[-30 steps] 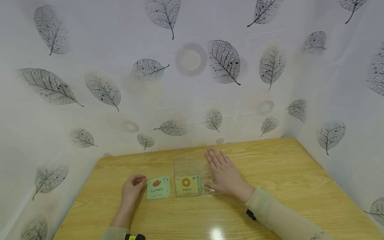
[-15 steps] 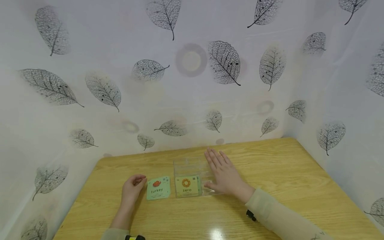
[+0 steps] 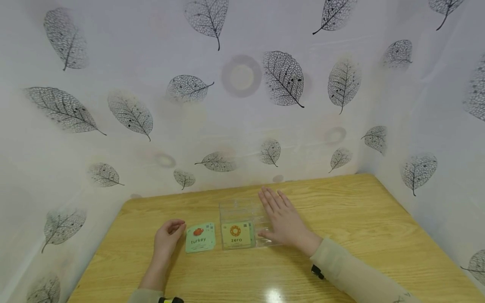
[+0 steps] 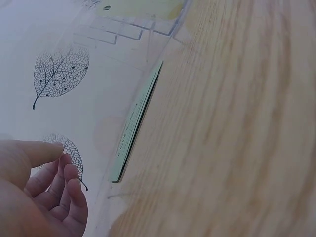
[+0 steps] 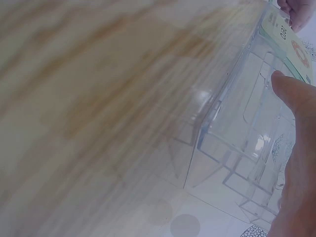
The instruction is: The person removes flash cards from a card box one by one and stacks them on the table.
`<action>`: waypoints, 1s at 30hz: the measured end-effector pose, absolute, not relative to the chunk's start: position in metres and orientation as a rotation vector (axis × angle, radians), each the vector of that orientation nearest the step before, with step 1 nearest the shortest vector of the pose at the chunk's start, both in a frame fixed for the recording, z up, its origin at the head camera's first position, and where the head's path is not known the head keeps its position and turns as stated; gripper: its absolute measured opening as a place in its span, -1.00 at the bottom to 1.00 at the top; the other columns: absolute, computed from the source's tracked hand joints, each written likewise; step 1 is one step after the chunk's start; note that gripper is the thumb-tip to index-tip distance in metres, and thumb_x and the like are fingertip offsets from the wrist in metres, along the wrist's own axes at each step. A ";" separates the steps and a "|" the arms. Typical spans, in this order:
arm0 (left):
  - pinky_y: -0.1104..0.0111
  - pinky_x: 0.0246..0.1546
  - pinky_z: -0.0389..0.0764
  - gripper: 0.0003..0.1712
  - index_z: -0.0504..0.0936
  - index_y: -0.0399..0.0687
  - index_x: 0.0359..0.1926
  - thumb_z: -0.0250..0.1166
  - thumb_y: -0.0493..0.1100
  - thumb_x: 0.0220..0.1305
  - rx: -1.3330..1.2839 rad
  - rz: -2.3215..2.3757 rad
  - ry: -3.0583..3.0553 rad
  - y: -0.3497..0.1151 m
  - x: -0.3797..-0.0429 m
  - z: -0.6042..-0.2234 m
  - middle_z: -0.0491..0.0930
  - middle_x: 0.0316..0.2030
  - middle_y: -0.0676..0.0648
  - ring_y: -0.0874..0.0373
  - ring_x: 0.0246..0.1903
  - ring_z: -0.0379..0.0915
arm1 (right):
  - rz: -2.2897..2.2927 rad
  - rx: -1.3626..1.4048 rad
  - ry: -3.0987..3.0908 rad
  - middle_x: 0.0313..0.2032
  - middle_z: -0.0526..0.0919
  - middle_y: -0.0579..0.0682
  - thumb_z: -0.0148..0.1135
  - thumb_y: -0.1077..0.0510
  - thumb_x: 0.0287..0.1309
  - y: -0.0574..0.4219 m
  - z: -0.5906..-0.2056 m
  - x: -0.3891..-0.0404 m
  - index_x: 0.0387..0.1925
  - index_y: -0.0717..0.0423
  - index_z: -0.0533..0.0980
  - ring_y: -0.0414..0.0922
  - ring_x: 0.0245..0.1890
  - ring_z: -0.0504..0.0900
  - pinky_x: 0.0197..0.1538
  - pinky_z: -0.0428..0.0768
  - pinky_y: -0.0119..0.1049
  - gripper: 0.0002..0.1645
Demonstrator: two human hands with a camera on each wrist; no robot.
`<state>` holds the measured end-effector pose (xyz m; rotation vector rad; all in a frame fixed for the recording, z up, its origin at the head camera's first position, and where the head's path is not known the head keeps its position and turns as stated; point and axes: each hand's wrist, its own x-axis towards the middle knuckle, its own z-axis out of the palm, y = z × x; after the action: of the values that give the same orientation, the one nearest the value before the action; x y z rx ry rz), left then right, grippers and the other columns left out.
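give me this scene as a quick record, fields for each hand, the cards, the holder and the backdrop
left hand: left hand beside the turkey stack, fingers loosely curled, holding nothing
right hand: right hand over the right part of the clear holder, fingers extended
loose cards: turkey stack, green, flat on the wooden table
cards in holder: zero card on top, in the holder's left front part
backdrop: pale sheet with dark leaf prints

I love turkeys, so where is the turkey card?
In the head view, the turkey card is left of centre on the wooden table, between the left hand and the clear holder with the zero card.
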<state>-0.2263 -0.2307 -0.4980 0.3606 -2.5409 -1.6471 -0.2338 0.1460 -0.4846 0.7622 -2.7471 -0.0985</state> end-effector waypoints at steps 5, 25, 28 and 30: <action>0.57 -0.29 0.63 -0.68 0.61 -0.39 0.14 0.32 -0.26 0.51 0.354 -1.682 -2.527 -0.230 -0.226 -0.497 0.68 -0.20 0.00 0.36 -0.32 0.52 | -0.109 0.762 -2.739 0.70 -0.03 0.22 0.17 -0.64 0.21 0.146 -0.486 -0.234 0.69 0.25 -0.08 0.17 0.70 0.04 0.70 0.03 0.12 0.45; 0.54 -0.32 0.63 -0.71 0.62 -0.40 0.12 0.31 -0.30 0.49 0.342 -1.743 -2.492 -0.219 -0.223 -0.493 0.69 -0.21 -0.03 0.32 -0.32 0.53 | -0.110 0.766 -2.743 0.70 -0.07 0.22 0.13 -0.65 0.23 0.146 -0.483 -0.232 0.68 0.26 -0.08 0.16 0.70 0.03 0.71 0.00 0.12 0.44; 0.54 -0.34 0.62 -0.71 0.62 -0.40 0.11 0.31 -0.29 0.49 0.333 -1.736 -2.495 -0.218 -0.223 -0.494 0.70 -0.23 0.00 0.34 -0.35 0.53 | -0.110 0.766 -2.737 0.70 -0.05 0.22 0.13 -0.65 0.23 0.146 -0.482 -0.232 0.68 0.26 -0.08 0.16 0.70 0.03 0.71 0.00 0.12 0.44; 0.54 -0.34 0.61 -0.71 0.62 -0.41 0.11 0.31 -0.30 0.48 0.318 -1.734 -2.492 -0.217 -0.224 -0.495 0.70 -0.24 0.01 0.35 -0.36 0.53 | -0.104 0.768 -2.732 0.69 -0.01 0.23 0.14 -0.65 0.22 0.147 -0.482 -0.232 0.68 0.27 -0.07 0.16 0.70 0.02 0.71 0.01 0.12 0.44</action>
<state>-0.2237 -0.2166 -0.4947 0.3182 -2.4922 -1.7343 -0.2318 0.1465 -0.4819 0.7678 -2.7317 -0.1044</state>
